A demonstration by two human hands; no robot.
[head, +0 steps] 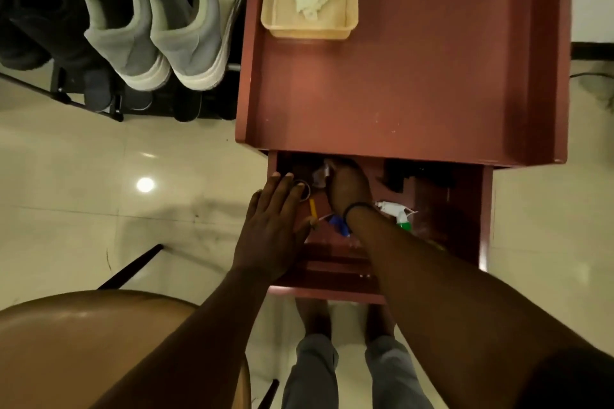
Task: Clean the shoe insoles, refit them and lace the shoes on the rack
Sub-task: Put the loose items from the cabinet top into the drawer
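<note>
Glossy cream floor tiles underfoot, and a ceiling light's reflection gleams off them as a bright round spot. A reddish-brown wooden cabinet fills the upper right, its drawer pulled open (contents cluttered, dim inside). At lower left sits a rounded tan chair seat, its dark leg angling out.

Right hand's fingers hidden under cabinet top

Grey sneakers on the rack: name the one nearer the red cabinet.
The right-hand grey sneaker, whose side lies beside the red cabinet; the other sneaker sits farther left.
</note>
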